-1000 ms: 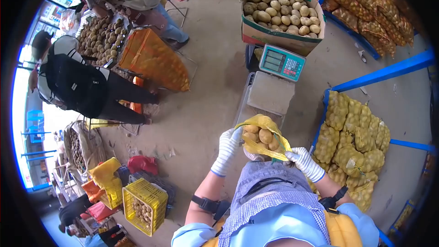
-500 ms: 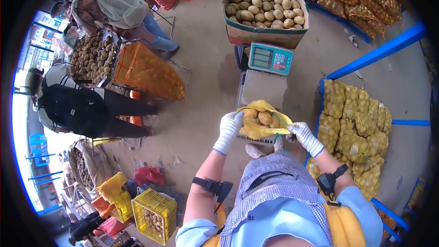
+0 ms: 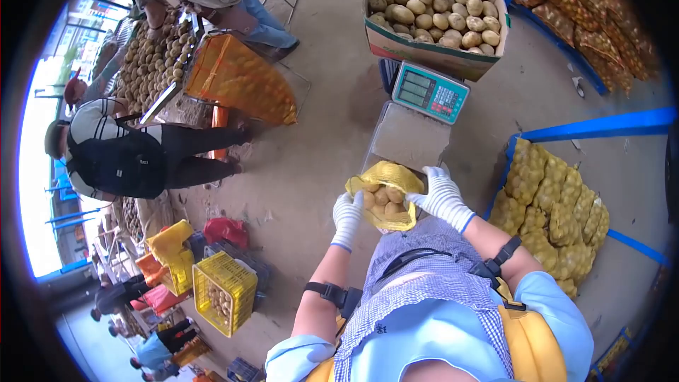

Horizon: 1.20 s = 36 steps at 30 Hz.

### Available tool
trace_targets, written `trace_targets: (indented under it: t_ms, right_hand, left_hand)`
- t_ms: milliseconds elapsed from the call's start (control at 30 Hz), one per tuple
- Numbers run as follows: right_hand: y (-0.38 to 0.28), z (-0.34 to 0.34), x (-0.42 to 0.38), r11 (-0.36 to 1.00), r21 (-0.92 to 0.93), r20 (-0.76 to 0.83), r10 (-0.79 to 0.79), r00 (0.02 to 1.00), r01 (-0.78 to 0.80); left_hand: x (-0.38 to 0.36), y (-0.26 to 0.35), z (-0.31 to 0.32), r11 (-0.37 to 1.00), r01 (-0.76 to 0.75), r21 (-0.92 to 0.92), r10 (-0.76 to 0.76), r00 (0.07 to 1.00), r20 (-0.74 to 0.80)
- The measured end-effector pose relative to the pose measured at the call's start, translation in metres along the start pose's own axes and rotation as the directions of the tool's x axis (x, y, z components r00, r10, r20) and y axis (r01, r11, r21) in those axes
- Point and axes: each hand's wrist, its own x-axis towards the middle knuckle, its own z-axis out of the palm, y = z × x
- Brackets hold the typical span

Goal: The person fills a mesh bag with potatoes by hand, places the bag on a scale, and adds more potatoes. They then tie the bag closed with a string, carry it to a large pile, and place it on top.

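A yellow mesh bag (image 3: 396,225) of potatoes stands with its mouth open at the near end of the weighing scale (image 3: 412,138). Brown potatoes (image 3: 385,198) show inside it. My left hand (image 3: 347,221), in a striped white glove, is closed on the left rim of the bag. On the other side my right hand (image 3: 444,199), gloved alike, has its fingers spread, with the thumb at the bag's right edge. Beyond the bare part of the platform, the scale's teal display (image 3: 430,92) tilts toward me.
A cardboard box (image 3: 431,53) full of potatoes stands behind the scale. Filled mesh sacks (image 3: 548,212) lie to the right within a blue frame (image 3: 601,126). To the left, people (image 3: 117,155) stand near an orange sack (image 3: 244,81); a yellow crate (image 3: 225,293) sits lower left.
The bag's mouth has turned and come nearer to me. My right hand has let go of the rim and spread its fingers; my left hand stays at the left rim.
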Motion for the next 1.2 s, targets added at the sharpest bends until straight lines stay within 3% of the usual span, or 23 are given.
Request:
trace_targets:
  t_ms: [33, 67, 100, 167, 200, 233, 300, 433, 533, 567, 633, 667, 700, 733, 767, 833, 900, 967, 1000, 1033, 1100, 1200]
  right_hand:
    - [-0.002, 0.002, 0.014, 0.994, -0.05, -0.001, -0.094, 0.996, 0.094]
    - [-0.003, 0.001, 0.026, 0.987, -0.025, 0.077, -0.153, 0.985, 0.156]
    - [-0.008, -0.001, 0.037, 0.981, -0.01, 0.177, -0.191, 0.965, 0.196]
    - [-0.013, 0.005, 0.05, 0.951, -0.086, 0.314, -0.257, 0.914, 0.297]
    - [-0.016, 0.005, 0.054, 0.949, -0.072, 0.326, -0.27, 0.906, 0.308]
    - [-0.019, 0.005, 0.057, 0.936, -0.082, 0.39, -0.285, 0.875, 0.342]
    - [-0.025, 0.002, 0.063, 0.915, -0.092, 0.47, -0.308, 0.827, 0.393]
    - [-0.037, 0.007, 0.072, 0.89, -0.04, 0.417, -0.399, 0.817, 0.455]
    - [-0.031, 0.019, 0.087, 0.856, -0.106, 0.454, -0.411, 0.79, 0.507]
    - [-0.018, 0.037, 0.094, 0.853, -0.107, 0.458, -0.414, 0.787, 0.512]
    - [0.016, 0.074, 0.115, 0.934, 0.013, 0.59, -0.296, 0.751, 0.358]
    - [0.016, 0.045, 0.115, 0.883, -0.045, 0.569, -0.362, 0.738, 0.468]
    - [0.022, 0.023, 0.121, 0.881, -0.058, 0.56, -0.361, 0.746, 0.47]
    - [0.033, 0.003, 0.128, 0.883, 0.234, 0.473, -0.469, 0.746, 0.407]
    - [0.044, -0.02, 0.134, 0.793, 0.507, 0.357, -0.549, 0.756, 0.336]
    - [0.053, -0.085, 0.172, 0.743, 0.439, 0.03, -0.574, 0.818, 0.505]
    - [0.065, -0.142, 0.23, 0.743, 0.504, -0.19, -0.402, 0.896, 0.44]
    - [0.08, -0.194, 0.283, 0.863, -0.062, -0.329, -0.492, 0.806, 0.501]
    - [0.098, -0.201, 0.313, 0.857, -0.2, -0.249, -0.514, 0.821, 0.475]
    - [0.099, -0.213, 0.326, 0.849, -0.352, -0.068, -0.444, 0.893, 0.395]
    - [0.1, -0.22, 0.337, 0.718, -0.531, 0.241, -0.381, 0.893, 0.45]
    - [0.11, -0.199, 0.362, 0.678, -0.499, 0.361, -0.404, 0.841, 0.54]
  left_hand:
    - [-0.005, 0.004, 0.005, 0.993, 0.071, -0.093, -0.082, 0.99, -0.119]
    - [-0.011, 0.009, 0.01, 0.962, 0.236, -0.139, -0.256, 0.954, -0.154]
    - [-0.014, 0.003, 0.027, 0.956, 0.259, -0.14, -0.281, 0.944, -0.174]
    - [-0.017, -0.023, 0.063, 0.786, 0.286, -0.548, -0.559, 0.706, -0.434]
    - [-0.025, -0.001, 0.06, 0.673, 0.349, -0.652, -0.68, 0.638, -0.36]
    - [-0.024, -0.006, 0.069, 0.668, 0.351, -0.656, -0.69, 0.623, -0.369]
    - [-0.029, -0.009, 0.082, 0.436, 0.397, -0.808, -0.826, 0.532, -0.185]
    - [-0.029, -0.002, 0.082, 0.284, 0.383, -0.879, -0.858, 0.511, -0.055]
    - [-0.03, -0.002, 0.082, 0.447, 0.462, -0.766, -0.775, 0.627, -0.074]
    - [-0.034, -0.005, 0.083, 0.442, 0.46, -0.77, -0.778, 0.624, -0.074]
    - [-0.042, 0.032, 0.06, 0.374, 0.569, -0.732, -0.742, 0.657, 0.132]
    - [-0.044, 0.034, 0.061, 0.439, 0.63, -0.64, -0.744, 0.654, 0.134]
    - [-0.047, 0.034, 0.061, 0.443, 0.621, -0.647, -0.734, 0.665, 0.136]
    - [-0.05, 0.034, 0.062, 0.474, 0.61, -0.635, -0.718, 0.685, 0.123]
    - [-0.052, 0.034, 0.064, 0.504, 0.596, -0.625, -0.7, 0.706, 0.109]
    - [-0.054, 0.033, 0.069, 0.541, 0.553, -0.634, -0.681, 0.73, 0.056]
    - [-0.058, 0.032, 0.074, 0.579, 0.511, -0.635, -0.663, 0.749, -0.002]
    - [-0.057, 0.035, 0.072, 0.552, 0.541, -0.635, -0.697, 0.717, 0.005]
    - [-0.058, 0.036, 0.071, 0.541, 0.542, -0.643, -0.701, 0.713, 0.012]
    - [-0.058, 0.034, 0.071, 0.532, 0.543, -0.649, -0.703, 0.711, 0.019]
    - [-0.057, 0.033, 0.07, 0.524, 0.559, -0.643, -0.715, 0.698, 0.024]
    - [-0.051, 0.022, 0.076, 0.473, 0.51, -0.719, -0.714, 0.7, 0.026]
